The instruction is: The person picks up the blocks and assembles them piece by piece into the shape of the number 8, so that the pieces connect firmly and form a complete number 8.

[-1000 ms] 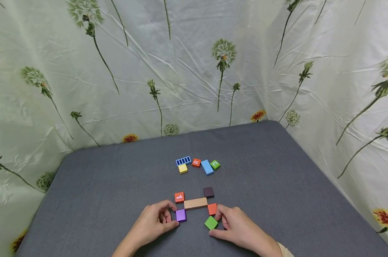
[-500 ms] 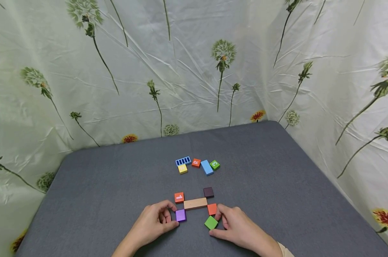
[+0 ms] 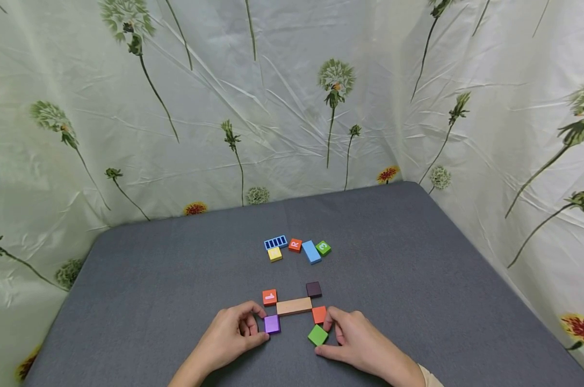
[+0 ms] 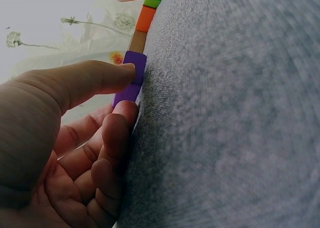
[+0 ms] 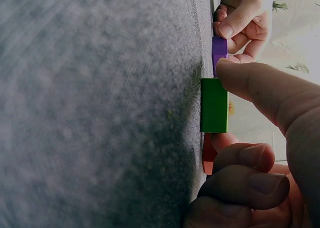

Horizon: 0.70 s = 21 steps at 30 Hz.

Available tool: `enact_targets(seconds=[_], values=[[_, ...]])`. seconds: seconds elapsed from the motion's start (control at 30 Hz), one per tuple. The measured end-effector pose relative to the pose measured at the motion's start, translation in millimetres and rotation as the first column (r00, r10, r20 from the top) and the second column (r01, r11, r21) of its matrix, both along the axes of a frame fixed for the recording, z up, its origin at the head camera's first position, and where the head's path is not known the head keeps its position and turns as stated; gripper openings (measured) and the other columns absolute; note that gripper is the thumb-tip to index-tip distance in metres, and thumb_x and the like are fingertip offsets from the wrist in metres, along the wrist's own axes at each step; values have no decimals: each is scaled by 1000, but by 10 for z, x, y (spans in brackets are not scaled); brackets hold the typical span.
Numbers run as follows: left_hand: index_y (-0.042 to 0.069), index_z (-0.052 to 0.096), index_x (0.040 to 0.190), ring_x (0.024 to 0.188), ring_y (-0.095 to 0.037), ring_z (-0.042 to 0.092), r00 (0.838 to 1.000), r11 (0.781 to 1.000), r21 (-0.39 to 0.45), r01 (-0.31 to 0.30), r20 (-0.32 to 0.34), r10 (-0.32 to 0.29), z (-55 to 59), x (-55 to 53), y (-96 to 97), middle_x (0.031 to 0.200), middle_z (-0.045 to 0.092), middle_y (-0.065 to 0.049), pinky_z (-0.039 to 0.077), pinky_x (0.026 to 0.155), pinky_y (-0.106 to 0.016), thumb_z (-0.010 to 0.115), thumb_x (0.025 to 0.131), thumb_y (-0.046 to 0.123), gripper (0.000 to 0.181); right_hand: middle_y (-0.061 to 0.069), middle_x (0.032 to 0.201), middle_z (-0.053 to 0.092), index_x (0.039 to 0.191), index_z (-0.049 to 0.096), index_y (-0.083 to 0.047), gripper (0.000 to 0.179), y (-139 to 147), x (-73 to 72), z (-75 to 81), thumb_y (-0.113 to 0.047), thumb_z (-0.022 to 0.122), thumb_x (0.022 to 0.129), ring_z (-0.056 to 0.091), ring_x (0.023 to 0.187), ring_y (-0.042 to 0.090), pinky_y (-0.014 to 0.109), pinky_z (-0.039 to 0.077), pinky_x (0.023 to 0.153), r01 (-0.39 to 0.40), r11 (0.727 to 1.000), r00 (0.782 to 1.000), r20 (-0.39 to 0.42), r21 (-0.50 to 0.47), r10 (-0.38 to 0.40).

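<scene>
1. Left hand (image 3: 236, 332): left of the wooden bar (image 3: 294, 306), thumb and forefinger parted just enough to pinch a purple block (image 3: 272, 324).
2. Orange block marked 1 (image 3: 269, 297): at the bar's left end, far side.
3. Purple block: at the bar's left end, near side.
4. Wooden bar: long axis left to right, between the hands.
5. Dark block (image 3: 314, 289): beyond the bar's right end.
6. Green block (image 3: 318, 336): nearer the person than the bar's right end, turned cornerwise to its axis; right hand closer.
7. Plain orange block (image 3: 319, 315): at the bar's right end; contact with green unclear.
8. Right hand (image 3: 357, 341): right of the bar, thumb and forefinger pinching green.
</scene>
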<state>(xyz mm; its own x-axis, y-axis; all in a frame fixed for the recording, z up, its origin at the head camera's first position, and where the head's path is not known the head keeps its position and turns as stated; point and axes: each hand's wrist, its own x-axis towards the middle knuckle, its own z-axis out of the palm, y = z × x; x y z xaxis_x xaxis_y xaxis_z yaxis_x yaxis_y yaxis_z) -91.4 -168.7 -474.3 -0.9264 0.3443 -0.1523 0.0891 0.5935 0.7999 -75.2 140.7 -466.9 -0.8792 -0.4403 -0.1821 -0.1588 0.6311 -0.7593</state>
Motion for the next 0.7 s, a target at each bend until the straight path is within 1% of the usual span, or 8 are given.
enact_targets(seconds=[0.5, 0.7], values=[[17, 72, 106, 61, -2, 52, 1000, 1000, -4, -6, 3, 6, -1, -1, 3, 74, 61, 8, 41, 55, -21, 93, 85, 22, 31, -13, 65, 45, 94, 62, -21, 37, 14, -9, 9, -42, 91, 85, 38, 54, -2, 19, 29, 52, 0, 1000, 1000, 14, -14, 0], [17, 72, 107, 61, -2, 52, 1000, 1000, -6, -6, 14, 6, 3, 1, 3, 74, 61, 8, 40, 55, -21, 93, 85, 22, 31, -14, 64, 43, 92, 60, -20, 36, 39, -18, 5, -40, 90, 87, 37, 54, -4, 18, 29, 53, -16, 998, 1000, -1, -56, 16]])
